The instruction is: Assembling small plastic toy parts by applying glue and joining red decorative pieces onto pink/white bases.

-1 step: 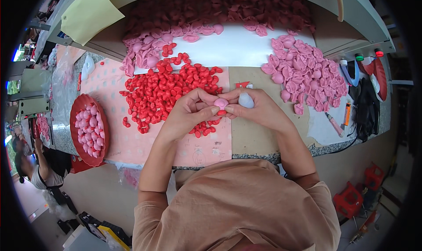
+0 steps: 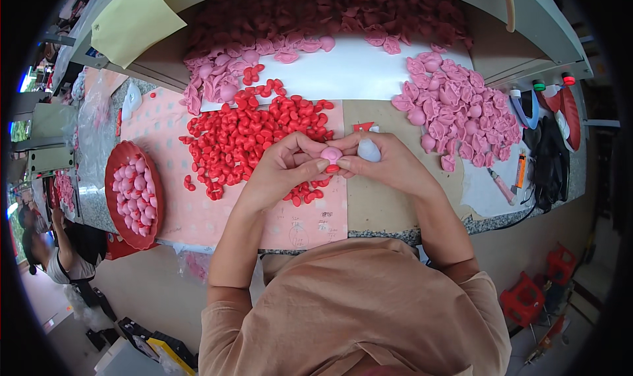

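My left hand [image 2: 295,164] is closed, pinching a small pink domed piece [image 2: 331,154] between thumb and fingers. A glossy red piece [image 2: 332,169] sits against its near side. From the right, the thumb and fingertips of my right hand [image 2: 389,162] press on the same pair. A small translucent squeeze bottle [image 2: 368,150] with a thin tip is tucked in my right hand as well. Just beyond and left of my hands spreads a heap of red rounded pieces [image 2: 250,129]. Exactly where the pink and red parts meet is partly hidden by my fingers.
At the left stands a red scalloped bowl [image 2: 158,208] with pink and red pieces in it. Pink petal-like pieces [image 2: 455,106] are heaped at the right and inside the grey booth. A small tube [image 2: 502,186] lies near the right edge. Another person [image 2: 59,244] is at far left.
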Tool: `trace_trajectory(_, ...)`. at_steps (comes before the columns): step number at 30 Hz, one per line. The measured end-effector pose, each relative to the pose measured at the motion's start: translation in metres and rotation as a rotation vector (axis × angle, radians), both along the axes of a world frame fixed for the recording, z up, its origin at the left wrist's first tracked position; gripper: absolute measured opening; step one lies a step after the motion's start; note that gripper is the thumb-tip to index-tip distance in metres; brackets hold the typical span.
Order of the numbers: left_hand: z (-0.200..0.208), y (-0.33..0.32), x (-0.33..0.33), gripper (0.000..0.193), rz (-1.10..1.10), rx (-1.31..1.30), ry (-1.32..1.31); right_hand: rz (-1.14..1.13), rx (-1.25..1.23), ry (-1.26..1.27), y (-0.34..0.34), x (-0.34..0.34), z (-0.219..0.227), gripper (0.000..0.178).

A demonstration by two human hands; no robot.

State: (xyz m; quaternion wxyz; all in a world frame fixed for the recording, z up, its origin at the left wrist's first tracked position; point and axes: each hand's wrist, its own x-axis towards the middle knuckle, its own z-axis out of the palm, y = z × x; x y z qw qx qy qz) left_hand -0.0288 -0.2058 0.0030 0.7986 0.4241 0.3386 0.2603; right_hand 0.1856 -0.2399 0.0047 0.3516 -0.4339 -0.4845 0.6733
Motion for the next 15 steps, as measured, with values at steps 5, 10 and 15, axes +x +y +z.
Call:
trace_trajectory(5,0.0005,-0.0004,0.0003,0.016,0.004,-0.014,0.000,0.013,0.027,-0.028,0.0002,0.0006,0.0013,0.027)
trace_trajectory(10,0.0008,-0.0011,-0.0002,0.017,0.010,-0.013,-0.004,0.011,0.023,-0.033,-0.0005,-0.0001,0.0009,0.027)
trace_trajectory(15,0.0003,-0.0013,-0.0004,0.016,0.008,0.001,-0.009,0.017,0.022,-0.046,-0.0005,0.0003,-0.0003,0.027)
